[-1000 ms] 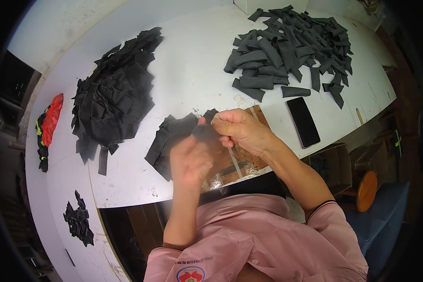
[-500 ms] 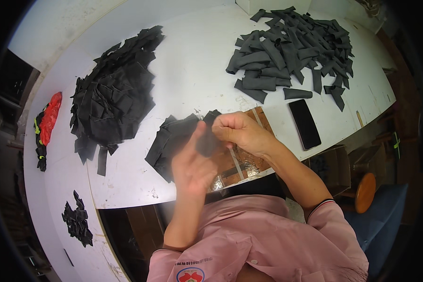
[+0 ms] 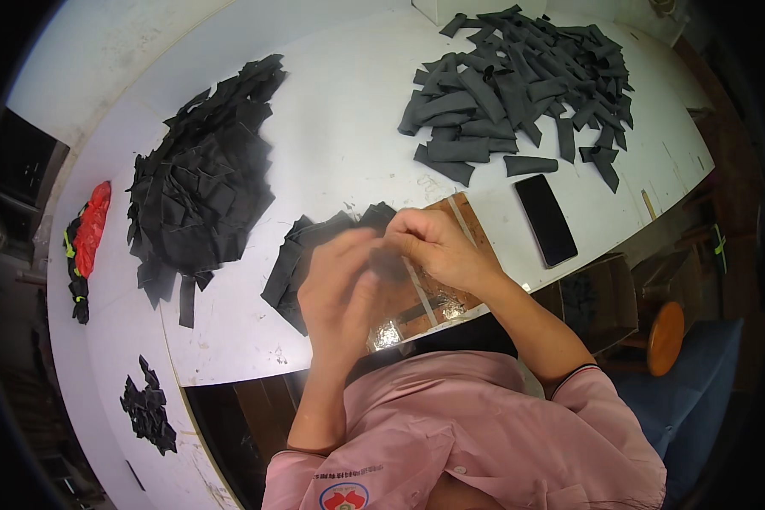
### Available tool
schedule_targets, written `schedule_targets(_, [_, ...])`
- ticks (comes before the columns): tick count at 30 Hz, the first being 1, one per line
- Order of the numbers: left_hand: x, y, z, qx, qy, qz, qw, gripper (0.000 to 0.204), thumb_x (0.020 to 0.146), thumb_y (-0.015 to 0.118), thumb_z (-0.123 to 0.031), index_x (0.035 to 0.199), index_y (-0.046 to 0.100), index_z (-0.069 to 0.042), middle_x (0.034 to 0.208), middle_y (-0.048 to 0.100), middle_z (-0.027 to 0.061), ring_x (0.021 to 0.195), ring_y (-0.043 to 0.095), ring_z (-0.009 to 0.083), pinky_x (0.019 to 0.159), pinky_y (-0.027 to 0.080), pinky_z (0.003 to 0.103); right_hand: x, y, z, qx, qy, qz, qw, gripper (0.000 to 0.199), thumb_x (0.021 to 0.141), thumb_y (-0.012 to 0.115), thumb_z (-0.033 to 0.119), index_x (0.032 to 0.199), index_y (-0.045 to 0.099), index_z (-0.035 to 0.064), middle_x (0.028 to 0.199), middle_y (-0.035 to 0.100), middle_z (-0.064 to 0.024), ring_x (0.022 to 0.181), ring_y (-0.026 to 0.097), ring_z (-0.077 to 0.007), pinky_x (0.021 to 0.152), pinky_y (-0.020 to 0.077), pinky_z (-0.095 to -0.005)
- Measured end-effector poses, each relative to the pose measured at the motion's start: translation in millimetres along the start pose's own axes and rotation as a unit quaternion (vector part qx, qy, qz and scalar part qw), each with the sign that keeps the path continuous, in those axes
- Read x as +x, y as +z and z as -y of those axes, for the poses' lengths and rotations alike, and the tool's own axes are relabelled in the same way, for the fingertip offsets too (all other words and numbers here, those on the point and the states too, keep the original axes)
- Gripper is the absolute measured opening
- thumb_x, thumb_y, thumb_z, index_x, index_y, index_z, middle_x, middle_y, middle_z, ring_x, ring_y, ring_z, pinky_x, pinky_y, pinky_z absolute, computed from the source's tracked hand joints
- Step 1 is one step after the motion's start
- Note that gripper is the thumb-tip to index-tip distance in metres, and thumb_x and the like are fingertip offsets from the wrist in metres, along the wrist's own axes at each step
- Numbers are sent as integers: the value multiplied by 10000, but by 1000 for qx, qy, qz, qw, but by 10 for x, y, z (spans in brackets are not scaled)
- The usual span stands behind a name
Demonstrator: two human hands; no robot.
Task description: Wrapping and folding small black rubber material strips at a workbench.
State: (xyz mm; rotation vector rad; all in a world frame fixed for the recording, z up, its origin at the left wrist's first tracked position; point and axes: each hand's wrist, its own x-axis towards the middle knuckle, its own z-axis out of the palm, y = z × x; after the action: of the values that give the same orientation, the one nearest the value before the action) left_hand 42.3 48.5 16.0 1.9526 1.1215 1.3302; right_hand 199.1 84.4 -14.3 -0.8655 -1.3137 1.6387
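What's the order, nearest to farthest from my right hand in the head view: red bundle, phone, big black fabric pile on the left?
From your right hand:
1. Phone, on its right.
2. Big black fabric pile, to the left.
3. Red bundle, far left.

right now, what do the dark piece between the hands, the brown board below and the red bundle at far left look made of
Dark piece: probably cloth, looking dull and without shine, though blurred. Brown board: cardboard or wood, hard to tell; its bright glints suggest a glossy clear film. Red bundle: likely thin plastic, judging by its shiny creases.
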Motion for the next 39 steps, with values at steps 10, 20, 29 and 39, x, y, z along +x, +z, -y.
schedule_targets(10, [-243,49,72,-262,-124,-153,945,70,745,609,18,768,546,-2,875,584,68,791,513,104,726,401,228,-110,74,333,-581,-270,41,767,209,676,632,163,683,519,-12,681,498,-101,649,517,-271,533,412,-351])
schedule_targets(20, [129,103,-41,-286,-121,-21,950,143,685,672,-37,772,601,51,849,603,143,827,546,173,663,456,259,-118,53,306,-519,-311,10,796,205,750,580,236,688,552,42,610,520,-86,602,543,-247,511,423,-346])
schedule_targets(29, [119,149,-73,-204,-91,-17,975,96,675,671,-2,746,613,25,762,596,72,704,529,117,598,414,205,-134,33,162,-460,-308,-3,832,130,738,558,139,676,533,27,621,531,-87,630,551,-257,508,435,-355])
schedule_targets(39, [101,222,61,-136,-221,69,963,187,671,649,12,841,572,25,822,552,85,713,516,111,622,418,228,-114,-72,-253,-415,-276,12,867,118,689,559,109,640,518,9,618,530,-103,579,546,-290,516,439,-362])
